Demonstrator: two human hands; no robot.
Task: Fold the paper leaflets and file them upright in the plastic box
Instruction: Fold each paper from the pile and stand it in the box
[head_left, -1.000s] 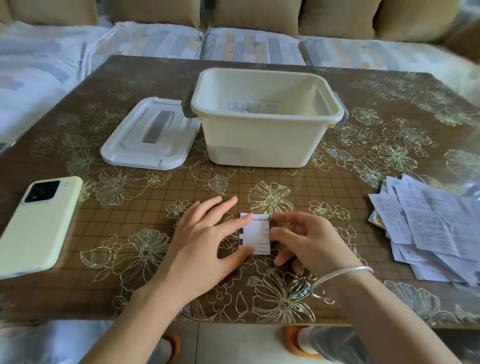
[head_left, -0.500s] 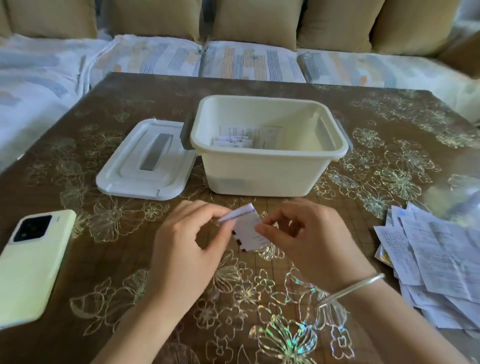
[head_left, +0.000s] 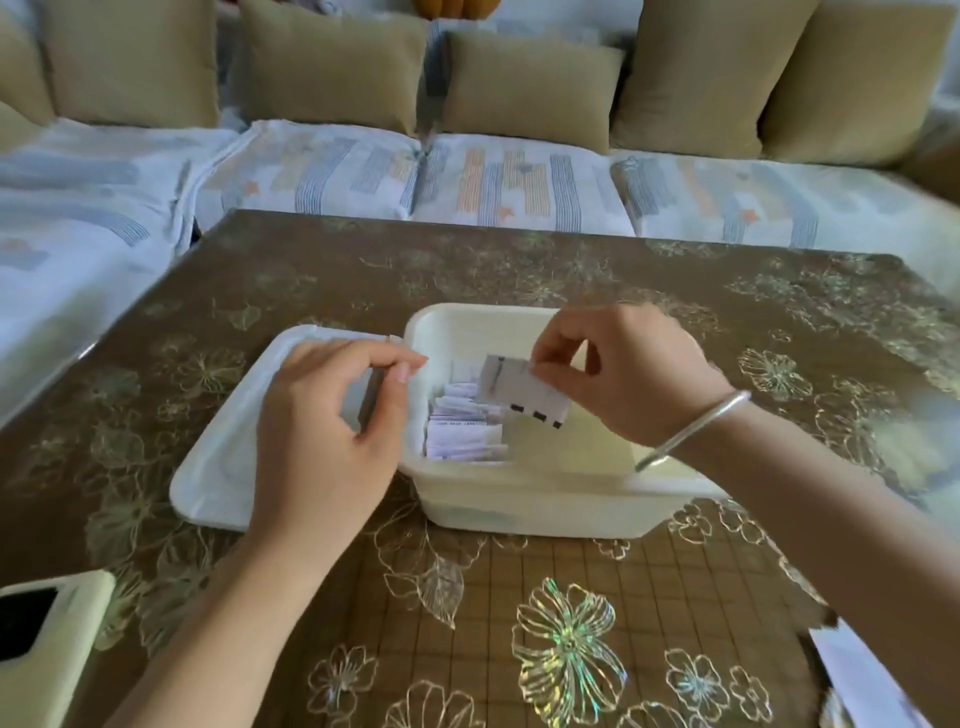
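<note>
The cream plastic box (head_left: 519, 499) stands mid-table with several folded leaflets (head_left: 462, 431) packed upright in its left part. My right hand (head_left: 623, 374) is above the box and pinches a folded white leaflet (head_left: 519, 392) by its top edge, with the leaflet hanging over the filed ones. My left hand (head_left: 327, 426) hovers at the box's left rim, over the lid, with thumb and forefinger nearly touching and nothing between them.
The box's white lid (head_left: 218, 467) lies flat to the left of the box. A pale green phone (head_left: 47, 639) sits at the table's near left corner. Loose unfolded sheets (head_left: 857, 670) show at the lower right edge. A sofa with cushions runs behind the table.
Both hands lifted the folded leaflet off the table. The left hand let go, and the right hand carried it up over the box. The camera tilted toward the box.
</note>
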